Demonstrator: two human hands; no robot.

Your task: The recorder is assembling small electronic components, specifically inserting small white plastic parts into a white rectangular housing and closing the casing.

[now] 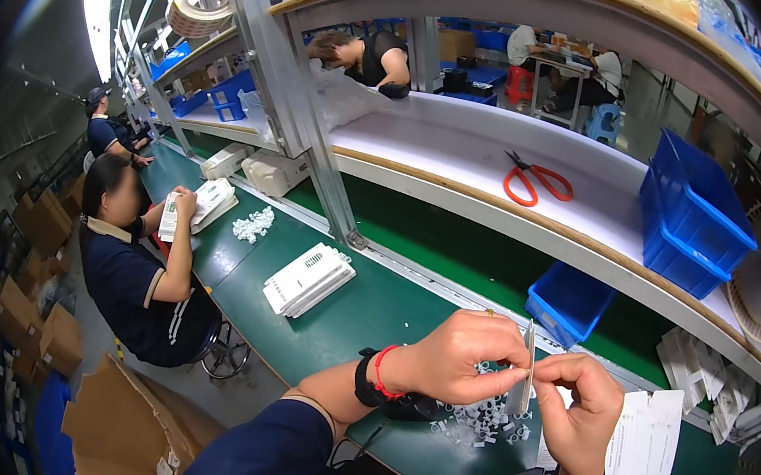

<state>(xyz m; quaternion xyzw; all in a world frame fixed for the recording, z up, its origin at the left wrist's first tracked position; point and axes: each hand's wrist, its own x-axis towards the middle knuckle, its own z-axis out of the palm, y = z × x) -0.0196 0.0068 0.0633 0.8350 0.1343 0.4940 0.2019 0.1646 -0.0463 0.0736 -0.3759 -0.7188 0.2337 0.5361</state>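
My left hand (pixel 476 357) pinches a thin, flat, whitish card-like piece (pixel 519 399), held upright and seen nearly edge-on above the bench. From the other side, my right hand (pixel 581 416) presses closed fingertips against this piece; whatever lies between those fingers is hidden. Under the hands spreads a loose heap of small grey-white ring-shaped parts (pixel 479 426) on the green bench (pixel 381 316). A printed white sheet (pixel 646 451) lies beside my right wrist. Further left rests a stack of white printed cards (pixel 309 279).
A blue bin (pixel 570 302) stands behind my hands. On the shelf above are red-handled scissors (pixel 538 180) and stacked blue bins (pixel 694 215). White folded pieces (pixel 709 379) lean at the right. At the left, a co-worker (pixel 146 259) handles cards near another small-parts pile (pixel 253 223).
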